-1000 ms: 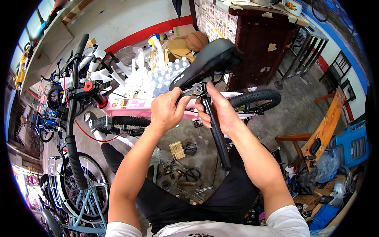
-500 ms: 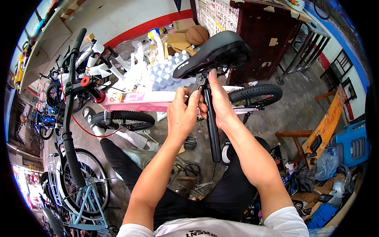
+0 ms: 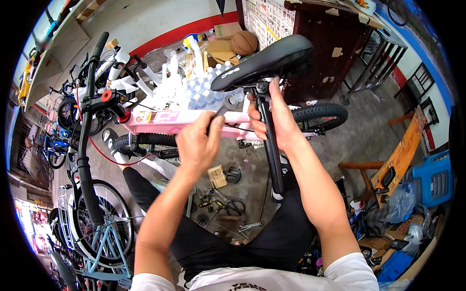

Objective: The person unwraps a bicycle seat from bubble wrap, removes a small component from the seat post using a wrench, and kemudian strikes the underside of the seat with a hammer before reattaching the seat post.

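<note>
My right hand is wrapped round a black seatpost, just below the clamp of a black bicycle saddle. The saddle's nose points left, and the post hangs down with its lower end above my thigh. My left hand grips a metal wrench whose head sits left of the clamp and apart from it. Behind both hands stands a pink bicycle frame with black handlebars at the left. Part of the wrench handle is hidden in my fist.
Loose hand tools and a small box lie on the floor between my legs. Bottled water and a basketball are beyond the frame. At right are a wooden bench and a blue stool; other bicycles crowd the left.
My left hand has drawn the wrench away from the saddle clamp, down and to the left. The right hand still holds the post, which has shifted slightly to the right with the saddle.
</note>
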`<state>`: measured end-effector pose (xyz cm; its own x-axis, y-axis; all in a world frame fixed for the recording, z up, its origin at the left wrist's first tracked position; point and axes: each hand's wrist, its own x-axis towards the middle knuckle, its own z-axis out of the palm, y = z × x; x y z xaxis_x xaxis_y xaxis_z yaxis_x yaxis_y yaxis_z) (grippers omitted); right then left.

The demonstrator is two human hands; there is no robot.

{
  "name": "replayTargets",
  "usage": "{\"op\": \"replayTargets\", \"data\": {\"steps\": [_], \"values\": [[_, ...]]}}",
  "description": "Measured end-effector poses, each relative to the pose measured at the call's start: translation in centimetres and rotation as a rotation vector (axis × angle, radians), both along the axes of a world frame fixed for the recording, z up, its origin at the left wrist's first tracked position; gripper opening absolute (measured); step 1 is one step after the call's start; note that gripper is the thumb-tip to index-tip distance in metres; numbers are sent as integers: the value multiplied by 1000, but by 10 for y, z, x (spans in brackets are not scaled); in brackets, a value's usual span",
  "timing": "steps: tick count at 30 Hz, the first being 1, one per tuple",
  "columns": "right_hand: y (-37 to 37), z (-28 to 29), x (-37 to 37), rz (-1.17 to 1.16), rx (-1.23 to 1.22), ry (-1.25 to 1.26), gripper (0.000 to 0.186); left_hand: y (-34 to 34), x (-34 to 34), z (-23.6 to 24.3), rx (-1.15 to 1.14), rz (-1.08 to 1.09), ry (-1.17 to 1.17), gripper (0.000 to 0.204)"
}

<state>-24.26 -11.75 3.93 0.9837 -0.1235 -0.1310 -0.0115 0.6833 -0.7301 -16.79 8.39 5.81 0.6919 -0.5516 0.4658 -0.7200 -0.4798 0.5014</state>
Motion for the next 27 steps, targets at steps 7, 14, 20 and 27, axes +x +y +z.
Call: {"op": "replayTargets", "data": {"steps": [7, 14, 20, 27], "values": [[-3, -3, 1, 97, -26, 34, 82, -23, 50, 62, 246, -216, -532, 23], [-2, 4, 4, 163, -13, 50, 81, -40, 78, 87, 331, -405, -654, 32], [-3, 2, 2, 188, -88, 88, 88, -45, 88, 96, 433, -420, -739, 33], [-5, 4, 0, 165, -96, 79, 93, -47, 92, 84, 344, -428, -678, 38]]}}
